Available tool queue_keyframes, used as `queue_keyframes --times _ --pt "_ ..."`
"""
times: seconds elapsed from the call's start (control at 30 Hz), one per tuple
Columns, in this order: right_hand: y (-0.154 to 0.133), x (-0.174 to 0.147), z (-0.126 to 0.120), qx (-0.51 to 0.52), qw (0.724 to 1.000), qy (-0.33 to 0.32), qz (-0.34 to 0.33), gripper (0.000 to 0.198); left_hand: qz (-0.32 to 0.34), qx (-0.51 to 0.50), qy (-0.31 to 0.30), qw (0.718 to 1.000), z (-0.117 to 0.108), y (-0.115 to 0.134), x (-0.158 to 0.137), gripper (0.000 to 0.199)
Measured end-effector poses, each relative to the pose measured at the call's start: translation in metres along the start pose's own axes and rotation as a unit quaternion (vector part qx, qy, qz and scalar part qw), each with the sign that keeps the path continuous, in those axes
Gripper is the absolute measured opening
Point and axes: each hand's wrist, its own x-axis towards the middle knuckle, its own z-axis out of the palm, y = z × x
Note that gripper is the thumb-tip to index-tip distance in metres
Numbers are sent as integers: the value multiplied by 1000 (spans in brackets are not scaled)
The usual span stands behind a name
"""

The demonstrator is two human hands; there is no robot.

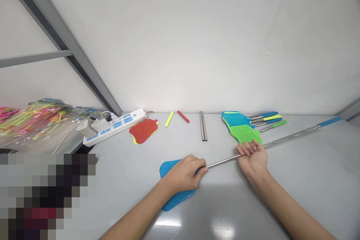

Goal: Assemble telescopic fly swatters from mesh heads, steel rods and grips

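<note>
A blue fly swatter (pixel 180 196) lies slantwise before me, its telescopic metal rod (pixel 222 161) drawn out long to a blue grip (pixel 329 122) at the right. My left hand (pixel 187 172) is closed where the rod meets the perforated head and covers much of that head. Farther along, my right hand (pixel 253 155) has its fingers curled around the rod, palm turned up. Just beyond the right hand lie several swatters with short rods, with a green head (pixel 246 134) over a blue head (pixel 233 118).
Two metal rods (pixel 203 126), a red grip (pixel 183 116) and a yellow grip (pixel 169 119) lie along the wall. Left of them, a red swatter head (pixel 143 131) rests by a white power strip (pixel 120 125). Bagged colourful pieces (pixel 36 122) are at far left.
</note>
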Motion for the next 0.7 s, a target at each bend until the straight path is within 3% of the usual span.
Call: queue_keyframes --times 0.7 --pt "13 -8 -5 -25 999 -34 -2 29 -18 -1 -4 1000 1 1 -1 24"
